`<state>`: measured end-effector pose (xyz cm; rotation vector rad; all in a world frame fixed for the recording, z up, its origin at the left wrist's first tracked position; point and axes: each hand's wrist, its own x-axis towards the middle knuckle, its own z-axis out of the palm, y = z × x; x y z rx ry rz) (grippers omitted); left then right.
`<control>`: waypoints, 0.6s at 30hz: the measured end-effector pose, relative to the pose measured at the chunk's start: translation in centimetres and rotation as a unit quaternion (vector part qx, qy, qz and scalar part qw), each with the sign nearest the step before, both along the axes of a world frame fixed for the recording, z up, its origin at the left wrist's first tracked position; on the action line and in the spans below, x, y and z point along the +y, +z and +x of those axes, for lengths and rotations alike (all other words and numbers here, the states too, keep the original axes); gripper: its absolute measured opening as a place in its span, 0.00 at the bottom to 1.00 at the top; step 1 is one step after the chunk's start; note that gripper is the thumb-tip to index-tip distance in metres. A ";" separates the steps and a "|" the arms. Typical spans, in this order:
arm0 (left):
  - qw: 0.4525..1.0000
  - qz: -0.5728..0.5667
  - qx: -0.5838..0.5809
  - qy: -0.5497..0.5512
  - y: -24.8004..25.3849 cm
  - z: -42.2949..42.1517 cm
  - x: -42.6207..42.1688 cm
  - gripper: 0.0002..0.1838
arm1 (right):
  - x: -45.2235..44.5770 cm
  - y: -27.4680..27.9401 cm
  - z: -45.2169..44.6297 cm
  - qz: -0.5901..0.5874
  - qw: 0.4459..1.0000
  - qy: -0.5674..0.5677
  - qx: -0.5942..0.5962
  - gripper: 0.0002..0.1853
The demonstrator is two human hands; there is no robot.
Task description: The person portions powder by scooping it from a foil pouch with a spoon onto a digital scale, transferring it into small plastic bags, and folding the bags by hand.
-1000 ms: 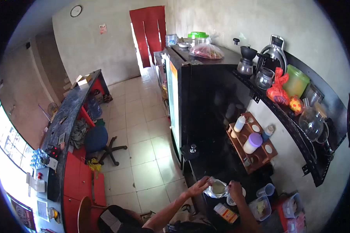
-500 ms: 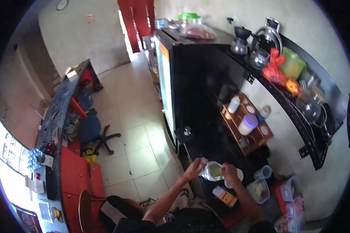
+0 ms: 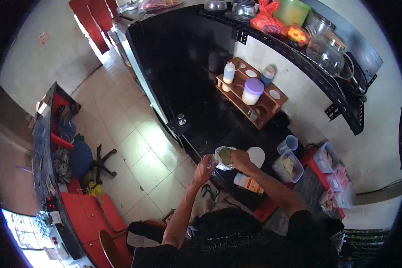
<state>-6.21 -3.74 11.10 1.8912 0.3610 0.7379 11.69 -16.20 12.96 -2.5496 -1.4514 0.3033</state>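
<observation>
Over the black counter's edge, my left hand (image 3: 205, 168) is closed on the left rim of a silver foil bag (image 3: 219, 154) that stands open at the top. Pale greenish contents show inside the bag. My right hand (image 3: 240, 160) is closed at the bag's right side; whatever its fingers hold is hidden. A round white lid (image 3: 256, 157) lies just right of that hand. Below it rests an orange and white packet (image 3: 249, 183).
A wooden rack (image 3: 264, 115) with bottles and a purple-lidded jar (image 3: 253, 91) stands behind the bag. To the right are a clear cup (image 3: 288, 144) and plastic tubs (image 3: 287, 166). A black shelf (image 3: 299, 53) overhangs the counter. A blue chair (image 3: 81, 160) stands left.
The view has swung right and down, so things appear further left and higher. My right hand has come in over the bag's right side, and more of the white lid shows.
</observation>
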 end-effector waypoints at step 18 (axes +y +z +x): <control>0.997 0.069 -0.006 -0.028 0.2 -0.5 -0.9 0.21 | -2.1 0.4 3.6 0.048 0.956 -0.033 0.287 0.12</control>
